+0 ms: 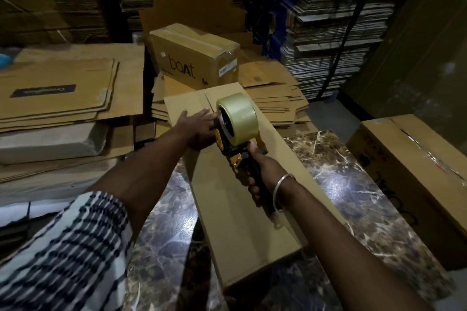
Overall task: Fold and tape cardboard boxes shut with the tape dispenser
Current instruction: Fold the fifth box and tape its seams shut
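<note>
A long, plain brown cardboard box (240, 199) lies on a dark marble-patterned table top (358, 184), its closed top flaps meeting at a seam near the far end. On the box's top stands a yellow-and-black handheld tape dispenser (236, 144) carrying a fat roll of clear packing tape (238, 118). The right hand (262, 171) grips the dispenser's black handle, fingers curled round it, a thin metal bangle (283, 190) on the wrist. The left hand (199, 129) rests flat on the box top just beside the roll, fingers straight and spread, touching the dispenser's front (whether tape is already stuck down there cannot be told). The left arm wears a white sleeve with black dotted stripes (63, 247).

Beyond the box sits a sealed brown carton printed "boAt" (194, 58), on a heap of flattened cartons (273, 93). To the left lies a stack of flat cardboard sheets (63, 93) with a dark label. At the right edge lies another long brown box (414, 177), taped along its top. Tall stacks of flattened cardboard (336, 20) fill the background.
</note>
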Action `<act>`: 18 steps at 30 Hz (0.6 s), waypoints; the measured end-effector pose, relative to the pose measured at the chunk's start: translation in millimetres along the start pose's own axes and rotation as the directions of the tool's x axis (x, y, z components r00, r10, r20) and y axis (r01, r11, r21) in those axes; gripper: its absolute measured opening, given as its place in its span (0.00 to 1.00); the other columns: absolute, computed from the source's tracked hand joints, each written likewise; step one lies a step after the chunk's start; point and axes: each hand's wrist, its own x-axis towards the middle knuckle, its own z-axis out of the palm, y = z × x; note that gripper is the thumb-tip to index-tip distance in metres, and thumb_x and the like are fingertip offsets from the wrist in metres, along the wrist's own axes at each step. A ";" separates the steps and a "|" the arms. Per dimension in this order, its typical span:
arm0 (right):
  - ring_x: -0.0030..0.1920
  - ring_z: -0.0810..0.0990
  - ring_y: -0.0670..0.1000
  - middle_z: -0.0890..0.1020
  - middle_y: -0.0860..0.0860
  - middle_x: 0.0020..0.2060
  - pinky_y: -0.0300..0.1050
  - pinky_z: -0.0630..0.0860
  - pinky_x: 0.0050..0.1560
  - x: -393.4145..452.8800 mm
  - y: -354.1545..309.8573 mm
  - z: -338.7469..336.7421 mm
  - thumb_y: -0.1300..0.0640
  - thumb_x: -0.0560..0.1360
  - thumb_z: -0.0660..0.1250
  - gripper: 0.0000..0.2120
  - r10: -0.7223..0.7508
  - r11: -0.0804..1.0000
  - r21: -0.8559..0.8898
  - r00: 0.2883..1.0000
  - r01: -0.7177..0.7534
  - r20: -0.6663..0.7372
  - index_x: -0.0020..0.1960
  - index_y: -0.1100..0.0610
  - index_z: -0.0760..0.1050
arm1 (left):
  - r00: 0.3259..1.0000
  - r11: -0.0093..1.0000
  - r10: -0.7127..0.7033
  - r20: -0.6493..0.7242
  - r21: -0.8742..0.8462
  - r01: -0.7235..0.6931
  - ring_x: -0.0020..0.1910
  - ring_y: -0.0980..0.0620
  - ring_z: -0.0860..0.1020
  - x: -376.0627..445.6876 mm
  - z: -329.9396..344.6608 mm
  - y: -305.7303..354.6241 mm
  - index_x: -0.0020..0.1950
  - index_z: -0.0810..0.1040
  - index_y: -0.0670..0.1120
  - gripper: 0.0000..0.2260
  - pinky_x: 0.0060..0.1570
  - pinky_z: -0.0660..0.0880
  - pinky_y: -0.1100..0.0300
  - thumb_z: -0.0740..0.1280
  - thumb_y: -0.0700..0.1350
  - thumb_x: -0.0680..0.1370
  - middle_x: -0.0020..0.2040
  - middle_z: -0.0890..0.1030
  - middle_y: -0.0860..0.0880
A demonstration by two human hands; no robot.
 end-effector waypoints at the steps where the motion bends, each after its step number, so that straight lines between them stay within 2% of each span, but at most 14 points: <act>1: 0.24 0.63 0.52 0.66 0.53 0.27 0.41 0.60 0.29 -1.3 1.5 -0.8 0.23 0.73 0.55 0.35 -0.003 1.000 0.002 1.000 0.003 0.005 0.30 0.55 0.68 | 1.000 1.000 -0.002 -0.002 0.007 0.002 0.81 0.50 0.44 0.1 -1.0 0.6 0.81 0.50 0.61 0.27 0.73 0.48 0.30 0.48 0.64 0.83 0.82 0.47 0.57; 6: 0.25 0.65 0.51 0.70 0.52 0.28 0.40 0.63 0.29 -30.2 28.4 -18.9 0.25 0.74 0.56 0.34 0.013 1.000 0.028 1.000 -0.014 0.015 0.36 0.56 0.72 | 1.000 1.000 0.016 -0.024 0.013 -0.015 0.81 0.50 0.45 -2.2 1.7 0.7 0.81 0.46 0.61 0.32 0.72 0.50 0.28 0.41 0.71 0.78 0.82 0.44 0.59; 8: 0.25 0.66 0.52 0.70 0.53 0.28 0.41 0.64 0.28 -44.2 46.8 -26.4 0.22 0.71 0.57 0.36 0.005 1.000 0.028 0.999 -0.005 0.033 0.39 0.57 0.73 | 0.999 1.000 0.023 -0.047 -0.004 -0.023 0.81 0.50 0.45 -1.5 2.7 0.8 0.80 0.44 0.63 0.30 0.72 0.50 0.28 0.43 0.69 0.80 0.81 0.43 0.60; 10: 0.24 0.66 0.53 0.70 0.54 0.28 0.41 0.64 0.27 -52.7 58.9 -29.5 0.21 0.67 0.58 0.38 -0.019 1.000 0.016 0.999 0.019 0.030 0.38 0.58 0.72 | 0.998 1.000 0.011 -0.069 -0.028 -0.013 0.81 0.50 0.46 -1.4 4.2 1.2 0.80 0.42 0.63 0.29 0.72 0.50 0.29 0.43 0.68 0.81 0.81 0.43 0.61; 12: 0.23 0.66 0.53 0.70 0.54 0.28 0.41 0.64 0.27 -56.4 60.6 -28.8 0.22 0.70 0.58 0.37 -0.032 0.999 0.023 0.999 0.032 0.024 0.36 0.57 0.72 | 0.996 1.000 -0.022 -0.089 -0.017 0.021 0.81 0.49 0.47 -1.7 5.7 5.3 0.81 0.42 0.62 0.28 0.73 0.49 0.30 0.43 0.67 0.82 0.81 0.45 0.59; 15: 0.23 0.65 0.52 0.70 0.53 0.27 0.40 0.63 0.28 -59.5 55.1 -26.4 0.25 0.74 0.56 0.34 -0.004 0.999 0.043 1.000 0.004 -0.008 0.38 0.57 0.76 | 0.982 0.998 -0.037 -0.183 -0.053 0.028 0.81 0.48 0.49 -8.9 8.6 26.8 0.82 0.46 0.55 0.29 0.75 0.50 0.34 0.44 0.64 0.83 0.82 0.48 0.55; 18: 0.24 0.66 0.52 0.70 0.53 0.27 0.41 0.63 0.29 -62.3 55.9 -25.1 0.27 0.75 0.56 0.33 -0.007 1.000 0.030 1.000 0.008 -0.023 0.38 0.56 0.76 | 0.962 0.980 0.084 -0.260 -0.151 -0.127 0.79 0.48 0.56 -27.7 21.5 54.4 0.80 0.57 0.55 0.32 0.75 0.53 0.38 0.48 0.68 0.80 0.81 0.58 0.52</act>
